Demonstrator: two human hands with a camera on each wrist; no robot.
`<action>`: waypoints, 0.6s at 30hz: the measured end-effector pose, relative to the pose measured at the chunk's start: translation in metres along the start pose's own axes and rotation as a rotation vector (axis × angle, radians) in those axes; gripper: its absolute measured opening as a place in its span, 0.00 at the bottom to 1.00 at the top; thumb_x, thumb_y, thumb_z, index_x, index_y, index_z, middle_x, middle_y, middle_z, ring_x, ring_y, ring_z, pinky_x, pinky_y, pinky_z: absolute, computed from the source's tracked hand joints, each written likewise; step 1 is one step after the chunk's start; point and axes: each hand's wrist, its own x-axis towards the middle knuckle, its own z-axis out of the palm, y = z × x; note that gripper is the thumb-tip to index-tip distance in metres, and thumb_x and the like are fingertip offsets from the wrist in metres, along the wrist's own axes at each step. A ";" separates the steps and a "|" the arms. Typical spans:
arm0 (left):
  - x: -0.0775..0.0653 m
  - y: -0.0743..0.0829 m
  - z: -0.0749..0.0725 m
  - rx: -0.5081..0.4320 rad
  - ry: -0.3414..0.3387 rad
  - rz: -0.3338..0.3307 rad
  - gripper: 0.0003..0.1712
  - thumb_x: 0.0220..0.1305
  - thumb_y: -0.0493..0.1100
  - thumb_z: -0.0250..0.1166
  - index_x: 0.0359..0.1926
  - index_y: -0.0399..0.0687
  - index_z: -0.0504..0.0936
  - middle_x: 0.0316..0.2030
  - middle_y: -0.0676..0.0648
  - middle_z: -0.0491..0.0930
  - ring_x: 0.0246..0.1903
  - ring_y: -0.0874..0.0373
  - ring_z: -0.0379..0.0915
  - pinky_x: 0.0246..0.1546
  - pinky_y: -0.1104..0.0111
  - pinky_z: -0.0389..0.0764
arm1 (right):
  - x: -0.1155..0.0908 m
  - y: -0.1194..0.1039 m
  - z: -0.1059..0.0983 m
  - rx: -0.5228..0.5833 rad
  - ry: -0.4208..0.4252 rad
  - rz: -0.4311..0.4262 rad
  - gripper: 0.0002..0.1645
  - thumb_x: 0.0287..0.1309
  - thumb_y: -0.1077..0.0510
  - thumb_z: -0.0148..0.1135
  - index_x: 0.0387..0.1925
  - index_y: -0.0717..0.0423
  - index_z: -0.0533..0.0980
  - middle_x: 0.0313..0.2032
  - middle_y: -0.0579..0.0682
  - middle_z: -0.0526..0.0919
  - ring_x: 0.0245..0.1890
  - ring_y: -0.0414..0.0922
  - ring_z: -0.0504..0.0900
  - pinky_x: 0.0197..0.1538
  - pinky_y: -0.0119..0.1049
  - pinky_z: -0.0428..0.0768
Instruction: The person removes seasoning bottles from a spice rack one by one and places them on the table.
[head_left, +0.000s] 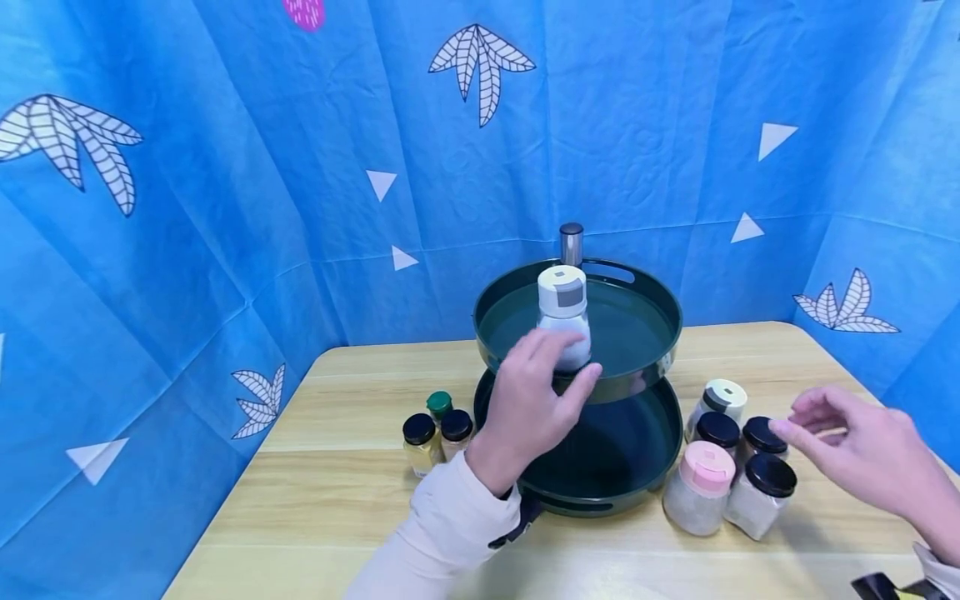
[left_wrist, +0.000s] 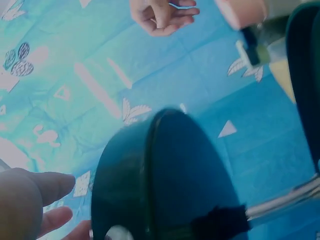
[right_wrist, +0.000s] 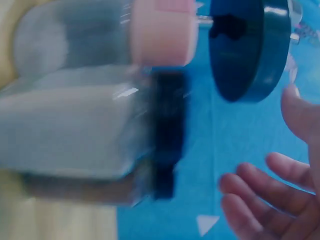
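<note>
A two-tier dark green round rack stands on the table. On its upper tray (head_left: pixel 630 321), near the front left, is a white-lidded glass jar (head_left: pixel 564 293) with pale contents. My left hand (head_left: pixel 528 408) is at this jar's lower front, thumb and fingers spread apart and overlapping its base in the head view. To the right, my right hand (head_left: pixel 862 446) hovers beside a cluster of jars, fingers loosely bent and holding nothing. Nearest it are a black-lidded jar (head_left: pixel 759 500) with white contents and a pink-lidded jar (head_left: pixel 697 493), both upright.
The lower tray (head_left: pixel 607 450) lies beneath the upper one, around a metal post (head_left: pixel 572 243). More black-lidded jars and another white-lidded jar (head_left: pixel 723 397) fill the right cluster. Three small jars, one a green-lidded jar (head_left: pixel 439 403), stand left of the rack. A blue curtain (head_left: pixel 637 125) hangs behind.
</note>
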 end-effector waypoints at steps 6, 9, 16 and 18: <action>0.021 -0.009 -0.015 -0.015 0.030 -0.106 0.26 0.58 0.43 0.67 0.55 0.38 0.72 0.49 0.39 0.77 0.44 0.51 0.75 0.45 0.60 0.82 | 0.028 -0.041 0.003 0.088 0.177 -0.108 0.14 0.45 0.62 0.72 0.34 0.62 0.76 0.31 0.59 0.82 0.29 0.12 0.69 0.28 0.09 0.71; 0.030 -0.012 -0.021 -0.019 0.004 -0.193 0.32 0.58 0.46 0.67 0.59 0.38 0.68 0.54 0.38 0.74 0.48 0.50 0.73 0.48 0.57 0.80 | 0.040 -0.062 0.010 0.124 0.230 -0.194 0.19 0.42 0.65 0.72 0.39 0.65 0.76 0.34 0.58 0.82 0.33 0.15 0.70 0.35 0.08 0.69; 0.045 -0.017 -0.023 -0.031 -0.154 -0.368 0.42 0.58 0.52 0.67 0.67 0.40 0.58 0.63 0.38 0.66 0.56 0.48 0.68 0.52 0.51 0.76 | 0.060 -0.095 0.029 0.094 0.280 -0.332 0.28 0.36 0.63 0.73 0.44 0.66 0.75 0.43 0.61 0.81 0.42 0.52 0.78 0.43 0.18 0.73; 0.047 -0.018 -0.022 -0.022 -0.198 -0.404 0.45 0.58 0.54 0.67 0.68 0.41 0.56 0.63 0.38 0.66 0.58 0.47 0.67 0.54 0.50 0.75 | 0.062 -0.101 0.036 0.109 0.275 -0.335 0.28 0.36 0.62 0.74 0.44 0.66 0.75 0.46 0.63 0.80 0.46 0.55 0.77 0.43 0.35 0.79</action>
